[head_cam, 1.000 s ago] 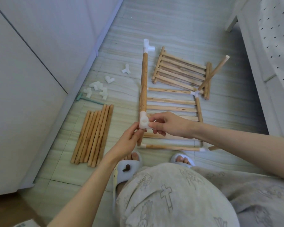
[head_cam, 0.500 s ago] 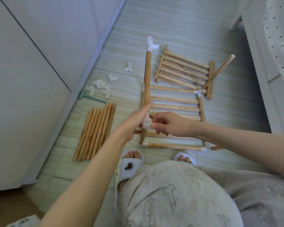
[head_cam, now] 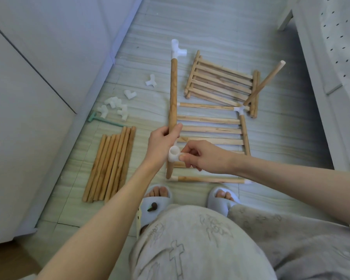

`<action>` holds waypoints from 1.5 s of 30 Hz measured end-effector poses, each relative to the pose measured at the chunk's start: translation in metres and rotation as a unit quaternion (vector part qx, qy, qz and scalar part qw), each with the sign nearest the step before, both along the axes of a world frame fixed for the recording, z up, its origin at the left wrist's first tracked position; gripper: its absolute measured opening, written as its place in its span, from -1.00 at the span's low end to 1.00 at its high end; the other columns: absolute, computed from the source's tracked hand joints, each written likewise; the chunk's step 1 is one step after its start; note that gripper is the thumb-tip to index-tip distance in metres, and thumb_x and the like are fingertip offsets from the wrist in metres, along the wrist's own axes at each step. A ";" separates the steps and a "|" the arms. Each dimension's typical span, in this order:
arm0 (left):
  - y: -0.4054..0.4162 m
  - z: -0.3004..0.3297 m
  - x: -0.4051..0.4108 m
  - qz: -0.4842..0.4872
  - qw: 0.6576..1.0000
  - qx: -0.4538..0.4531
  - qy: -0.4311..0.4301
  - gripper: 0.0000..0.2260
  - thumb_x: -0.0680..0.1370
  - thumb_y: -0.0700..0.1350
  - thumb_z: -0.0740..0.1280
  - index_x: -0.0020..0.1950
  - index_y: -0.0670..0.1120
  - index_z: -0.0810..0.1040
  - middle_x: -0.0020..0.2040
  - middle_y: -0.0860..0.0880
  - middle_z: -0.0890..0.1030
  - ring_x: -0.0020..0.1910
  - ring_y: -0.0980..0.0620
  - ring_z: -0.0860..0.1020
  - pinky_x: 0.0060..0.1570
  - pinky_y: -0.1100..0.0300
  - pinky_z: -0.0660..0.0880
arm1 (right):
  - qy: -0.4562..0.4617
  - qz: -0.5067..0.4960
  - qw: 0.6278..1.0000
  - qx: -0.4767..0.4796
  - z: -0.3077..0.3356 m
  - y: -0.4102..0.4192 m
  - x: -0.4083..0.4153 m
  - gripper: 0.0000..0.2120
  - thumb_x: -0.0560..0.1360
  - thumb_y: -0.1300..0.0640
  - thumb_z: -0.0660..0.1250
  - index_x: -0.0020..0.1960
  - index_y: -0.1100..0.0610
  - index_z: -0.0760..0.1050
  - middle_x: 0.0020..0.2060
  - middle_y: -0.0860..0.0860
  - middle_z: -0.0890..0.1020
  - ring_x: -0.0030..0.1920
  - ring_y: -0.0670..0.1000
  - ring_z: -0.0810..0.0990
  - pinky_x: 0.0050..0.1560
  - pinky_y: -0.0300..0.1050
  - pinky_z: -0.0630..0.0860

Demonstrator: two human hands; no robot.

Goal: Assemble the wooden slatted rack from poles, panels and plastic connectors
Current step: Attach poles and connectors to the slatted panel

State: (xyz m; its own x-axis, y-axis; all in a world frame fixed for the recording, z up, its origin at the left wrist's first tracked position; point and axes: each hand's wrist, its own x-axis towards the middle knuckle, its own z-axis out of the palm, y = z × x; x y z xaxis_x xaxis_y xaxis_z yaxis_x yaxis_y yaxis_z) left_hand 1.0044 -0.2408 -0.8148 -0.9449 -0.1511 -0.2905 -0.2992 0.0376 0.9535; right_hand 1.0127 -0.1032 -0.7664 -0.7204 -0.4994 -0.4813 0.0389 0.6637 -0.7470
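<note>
Since the earlier frame the left hand (head_cam: 163,140) has been slid up the pole (head_cam: 173,98), and its fingers are now wrapped round the shaft above the white connector (head_cam: 174,154), where before they met the right hand at the joint. The right hand (head_cam: 198,155) is kept at the connector, which is pinched between thumb and curled fingers, its open socket turned toward the camera. The pole is held slanting over the work, its near tip close to the front rail (head_cam: 208,179) on the floor.

As for progress, only an early part appears to be done. A far connector (head_cam: 177,49) is already fitted on the pole's top end. One slatted panel (head_cam: 210,130) lies flat on the floor inside a partial frame: a rear rail (head_cam: 206,106), a corner connector (head_cam: 239,109), a right-hand rail (head_cam: 244,132) and the front rail. From that corner a short upright pole (head_cam: 265,82) leans outward. Much is left: a second slatted panel (head_cam: 220,81) lies unused beyond, a bundle of spare poles (head_cam: 109,164) is laid at the left, and a scatter of loose connectors (head_cam: 115,107) waits near the wall beside a small green tool (head_cam: 103,120).

Everything is set out on a pale, striped tile floor (head_cam: 210,23). White cabinet fronts (head_cam: 38,67) run along the left, and a white bed frame with dotted bedding (head_cam: 343,47) stands at the right. Slippered feet (head_cam: 156,201) are seen at the near edge.
</note>
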 end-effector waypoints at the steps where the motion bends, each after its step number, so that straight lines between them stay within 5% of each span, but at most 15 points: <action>1: 0.001 -0.001 0.002 0.001 1.000 0.001 0.004 -0.70 0.52 0.00 0.35 -0.31 -0.15 0.44 -0.49 0.11 0.35 -0.51 0.20 0.32 -0.47 0.42 0.29 | -0.005 0.002 1.000 -0.001 -0.001 0.001 0.001 -0.86 0.57 0.10 0.24 -0.08 0.18 0.43 -0.33 -0.06 0.55 -0.38 -0.13 0.45 -0.29 -0.24 0.43; 6: 0.007 -0.002 0.009 0.006 1.000 -0.012 0.019 -0.62 0.52 0.01 0.34 -0.39 -0.16 0.34 -0.53 0.13 0.24 -0.49 0.13 0.23 -0.46 0.30 0.22 | 0.007 0.019 1.000 0.009 -0.005 0.008 0.005 -0.80 0.57 0.08 0.23 -0.01 0.24 0.45 -0.31 -0.08 0.54 -0.32 -0.12 0.44 -0.25 -0.27 0.38; 11: 0.001 0.004 0.001 -0.033 0.998 -0.051 0.033 -0.70 0.51 0.05 0.35 -0.13 -0.21 0.50 -0.36 -0.01 0.43 -0.37 0.10 0.39 -0.36 0.29 0.34 | 0.010 0.006 1.000 -0.017 -0.004 0.007 0.002 -0.78 0.58 0.10 0.22 0.01 0.28 0.46 -0.31 -0.07 0.53 -0.37 -0.18 0.42 -0.28 -0.34 0.36; 15: -0.006 0.013 -0.018 -0.043 0.994 0.082 -0.053 -0.71 0.55 0.03 0.31 0.21 -0.06 0.44 -0.26 0.01 0.60 -0.28 0.12 0.53 -0.17 0.20 0.45 | -0.018 0.016 0.999 -0.037 -0.003 0.011 -0.003 -0.82 0.57 0.14 0.24 0.00 0.28 0.47 -0.33 -0.06 0.53 -0.45 -0.25 0.43 -0.35 -0.40 0.38; 23: 0.032 0.015 -0.030 -0.128 0.986 0.040 -0.098 -0.84 0.60 -0.08 0.22 -0.13 -0.12 0.43 -0.42 -0.04 0.62 -0.45 0.04 0.55 -0.51 0.26 0.39 | -0.132 -0.016 0.991 -0.027 0.006 0.076 -0.006 -0.92 0.53 0.13 0.32 -0.11 0.12 0.54 -0.36 -0.10 0.58 -0.41 -0.14 0.45 -0.32 -0.38 0.40; 28: 0.062 0.018 -0.012 -0.166 0.970 0.090 -0.153 -0.90 0.57 -0.15 0.23 -0.12 -0.15 0.42 -0.25 -0.19 0.63 -0.45 0.02 0.60 -0.48 0.25 0.51 | -0.239 -0.108 0.962 -0.080 0.000 0.124 0.012 -0.94 0.52 0.26 0.31 -0.09 0.24 0.53 -0.36 0.02 0.54 -0.40 -0.12 0.45 -0.35 -0.33 0.41; 32: 0.085 0.030 0.002 -0.184 0.953 0.114 -0.213 -0.91 0.57 -0.18 0.23 -0.07 -0.20 0.43 -0.34 -0.15 0.66 -0.39 -0.05 0.65 -0.42 0.22 0.56 | -0.271 -0.157 0.944 -0.102 -0.002 0.160 0.030 -0.93 0.51 0.29 0.30 -0.12 0.25 0.54 -0.33 0.06 0.54 -0.34 -0.09 0.49 -0.34 -0.31 0.42; 38: 0.131 0.040 0.029 -0.188 0.912 0.216 -0.293 -0.86 0.58 -0.25 0.18 -0.19 -0.21 0.37 -0.35 -0.25 0.63 -0.37 -0.13 0.65 -0.37 0.12 0.62 | -0.260 -0.217 0.934 -0.114 -0.001 0.218 0.058 -0.88 0.42 0.18 0.33 -0.13 0.25 0.52 -0.36 0.03 0.51 -0.36 -0.10 0.45 -0.36 -0.32 0.39; 45: 0.149 0.040 0.036 -0.177 0.886 0.284 -0.321 -0.82 0.60 -0.22 0.14 -0.13 -0.27 0.45 -0.07 -0.35 0.62 -0.19 -0.16 0.67 -0.26 0.15 0.63 | -0.132 -0.349 0.914 -0.160 -0.010 0.234 0.060 -0.83 0.56 0.28 0.22 -0.14 0.29 0.55 -0.44 0.02 0.47 -0.47 -0.13 0.37 -0.44 -0.37 0.32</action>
